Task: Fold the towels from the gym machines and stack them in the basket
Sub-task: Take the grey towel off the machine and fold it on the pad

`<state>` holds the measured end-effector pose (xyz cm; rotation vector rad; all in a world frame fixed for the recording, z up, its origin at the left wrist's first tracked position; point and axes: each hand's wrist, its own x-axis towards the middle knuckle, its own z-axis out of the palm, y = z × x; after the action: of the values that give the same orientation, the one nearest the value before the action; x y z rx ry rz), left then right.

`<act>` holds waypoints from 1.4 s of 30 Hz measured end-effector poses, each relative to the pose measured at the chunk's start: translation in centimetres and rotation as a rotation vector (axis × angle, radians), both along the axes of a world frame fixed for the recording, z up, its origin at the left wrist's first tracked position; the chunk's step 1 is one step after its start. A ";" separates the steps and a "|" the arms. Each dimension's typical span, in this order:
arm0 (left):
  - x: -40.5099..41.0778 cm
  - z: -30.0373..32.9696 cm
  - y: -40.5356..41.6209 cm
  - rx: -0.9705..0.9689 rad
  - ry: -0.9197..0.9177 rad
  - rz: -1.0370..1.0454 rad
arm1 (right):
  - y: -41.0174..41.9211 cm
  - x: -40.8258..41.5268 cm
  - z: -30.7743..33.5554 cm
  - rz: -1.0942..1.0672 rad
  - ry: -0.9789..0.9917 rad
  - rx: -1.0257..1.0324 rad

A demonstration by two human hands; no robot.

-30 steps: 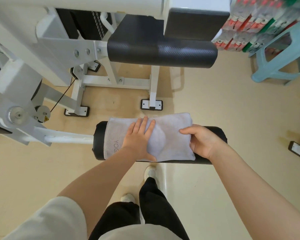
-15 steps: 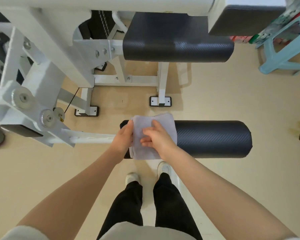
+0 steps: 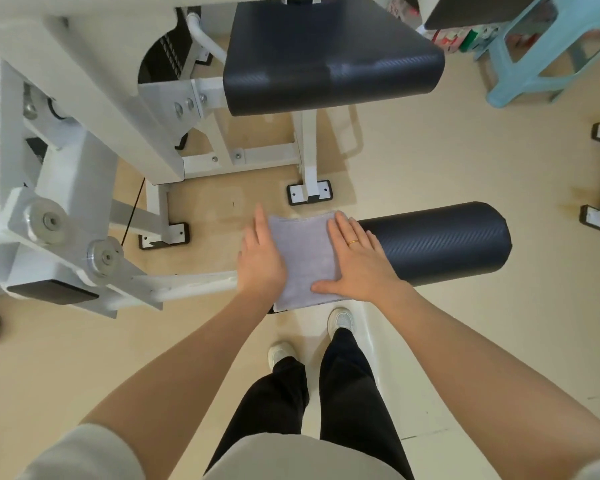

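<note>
A folded grey towel point(image 3: 305, 258) lies draped over the left end of a black padded roller point(image 3: 440, 242) of the gym machine. My left hand point(image 3: 260, 258) lies flat along the towel's left edge with straight fingers. My right hand point(image 3: 357, 261) presses flat on the towel's right side, fingers spread, a gold ring on one finger. No basket is in view.
The white machine frame point(image 3: 84, 140) and its arm point(image 3: 187, 284) fill the left. A black seat pad point(image 3: 326, 57) is above the roller. A turquoise stool point(image 3: 541, 53) stands at the top right. My feet point(image 3: 340, 320) stand on beige floor below the roller.
The towel went from spread along the roller to folded in half at its left end. Both hands now lie flat on it, one on each side.
</note>
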<state>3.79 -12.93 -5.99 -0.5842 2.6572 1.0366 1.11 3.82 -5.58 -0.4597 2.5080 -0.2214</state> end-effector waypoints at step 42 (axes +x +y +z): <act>-5.9 4.3 10.1 0.497 -0.244 -0.184 | 11.3 -1.9 7.9 -1.135 -0.677 -1.243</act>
<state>-2.13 -2.88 -1.70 -0.3273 2.0868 1.3975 -0.76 15.15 2.32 0.5947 1.4034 -1.9718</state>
